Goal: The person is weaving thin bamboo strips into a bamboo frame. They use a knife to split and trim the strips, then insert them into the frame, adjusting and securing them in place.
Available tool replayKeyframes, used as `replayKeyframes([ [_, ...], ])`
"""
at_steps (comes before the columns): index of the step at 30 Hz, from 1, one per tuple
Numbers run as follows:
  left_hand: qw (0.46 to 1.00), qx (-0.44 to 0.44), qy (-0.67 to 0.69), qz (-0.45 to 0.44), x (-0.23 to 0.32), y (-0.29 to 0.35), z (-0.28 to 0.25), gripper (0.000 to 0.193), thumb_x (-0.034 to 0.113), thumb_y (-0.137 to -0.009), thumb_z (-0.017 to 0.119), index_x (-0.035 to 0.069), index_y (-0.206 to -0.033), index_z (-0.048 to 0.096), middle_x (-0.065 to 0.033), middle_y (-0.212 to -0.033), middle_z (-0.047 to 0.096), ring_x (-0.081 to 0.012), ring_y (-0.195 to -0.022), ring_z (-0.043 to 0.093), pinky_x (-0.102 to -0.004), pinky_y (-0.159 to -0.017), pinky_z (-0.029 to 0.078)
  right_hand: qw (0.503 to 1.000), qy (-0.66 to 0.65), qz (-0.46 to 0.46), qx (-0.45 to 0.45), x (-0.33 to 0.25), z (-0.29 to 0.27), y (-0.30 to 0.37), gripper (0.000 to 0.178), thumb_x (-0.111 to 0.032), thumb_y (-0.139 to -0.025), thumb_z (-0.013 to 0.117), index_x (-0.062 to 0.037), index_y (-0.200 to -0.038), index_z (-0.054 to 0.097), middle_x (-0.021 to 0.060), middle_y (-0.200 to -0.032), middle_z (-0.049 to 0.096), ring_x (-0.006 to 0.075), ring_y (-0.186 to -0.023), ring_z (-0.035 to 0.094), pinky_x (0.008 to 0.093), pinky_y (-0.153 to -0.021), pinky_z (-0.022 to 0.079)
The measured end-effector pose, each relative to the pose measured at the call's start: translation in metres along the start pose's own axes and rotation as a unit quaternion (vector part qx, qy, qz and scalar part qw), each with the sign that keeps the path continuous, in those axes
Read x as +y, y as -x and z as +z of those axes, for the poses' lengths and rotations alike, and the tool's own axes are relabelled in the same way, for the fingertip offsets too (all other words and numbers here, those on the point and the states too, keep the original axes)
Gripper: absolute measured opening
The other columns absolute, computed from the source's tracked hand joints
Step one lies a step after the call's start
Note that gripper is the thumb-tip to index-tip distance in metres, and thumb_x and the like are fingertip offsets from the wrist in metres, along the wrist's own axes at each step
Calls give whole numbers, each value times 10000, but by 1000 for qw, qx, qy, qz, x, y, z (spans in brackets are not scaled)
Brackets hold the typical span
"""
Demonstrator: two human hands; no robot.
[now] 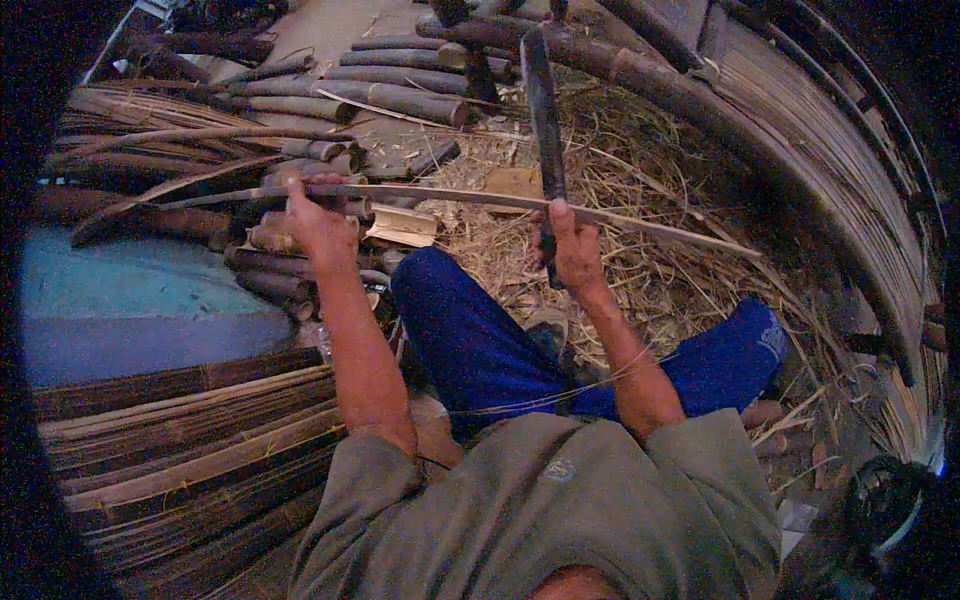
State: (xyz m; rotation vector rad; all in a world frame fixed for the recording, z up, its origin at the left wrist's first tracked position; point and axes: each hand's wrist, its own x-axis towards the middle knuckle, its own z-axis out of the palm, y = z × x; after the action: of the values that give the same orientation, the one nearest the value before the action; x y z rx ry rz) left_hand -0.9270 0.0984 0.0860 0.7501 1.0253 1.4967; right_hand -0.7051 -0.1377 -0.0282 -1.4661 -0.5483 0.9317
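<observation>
A long, thin bamboo strip (pixel 450 195) lies crosswise in front of me, bowing slightly down to its right end. My left hand (pixel 322 222) is closed around it left of the middle, with the thumb on top. In my right hand (pixel 577 248) is the handle of a long, dark-bladed knife (pixel 543 110), its blade pointing away from me. The strip crosses the knife just above the right hand, where the thumb presses on it. Whether the edge is in the bamboo cannot be made out. Part of the knife's handle is hidden by the fingers.
Bamboo shavings (pixel 640 190) cover the ground ahead. Cut bamboo poles (pixel 400 90) lie at the back, with shorter pieces (pixel 275 260) at left. Bundled strips (pixel 190 440) lie at lower left beside a blue-green surface (pixel 130 280). A long curved pole (pixel 760 130) runs down the right.
</observation>
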Motion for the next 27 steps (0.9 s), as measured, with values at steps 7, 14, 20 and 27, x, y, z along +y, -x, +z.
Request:
replayKeyframes([
  [7,702,-180,-525,447,-40,59,14,474,446,-969,517,-9,-1009,642,-184,-775,650,-391,-700,622,-473,-658,490,995,-90,34,4,-20,-36,8,537,-531,-963,498,-20,-870,632,36,-625,582,125,-480,549,274,-439,448],
  [14,548,-517,-605,257,-67,74,42,407,419,-984,490,35,-1003,625,-224,-827,644,-436,-789,612,-502,-705,476,990,-136,8,40,-69,-53,13,518,-537,-948,517,-39,-835,604,45,-619,592,141,-483,571,287,-433,468],
  [20,557,-495,-565,354,-66,93,103,383,434,-1000,446,88,-968,607,-204,-779,643,-440,-751,619,-531,-643,461,952,-284,-43,108,-108,-82,-2,454,-485,-939,564,-31,-932,593,35,-630,582,153,-478,561,304,-431,482],
  [27,545,-498,-562,373,-32,130,219,267,346,-1008,454,90,-1024,529,-205,-758,635,-405,-691,633,-519,-600,445,827,167,-306,442,-88,-131,1,282,-252,-920,631,8,-1030,619,100,-771,640,227,-661,633,348,-622,496],
])
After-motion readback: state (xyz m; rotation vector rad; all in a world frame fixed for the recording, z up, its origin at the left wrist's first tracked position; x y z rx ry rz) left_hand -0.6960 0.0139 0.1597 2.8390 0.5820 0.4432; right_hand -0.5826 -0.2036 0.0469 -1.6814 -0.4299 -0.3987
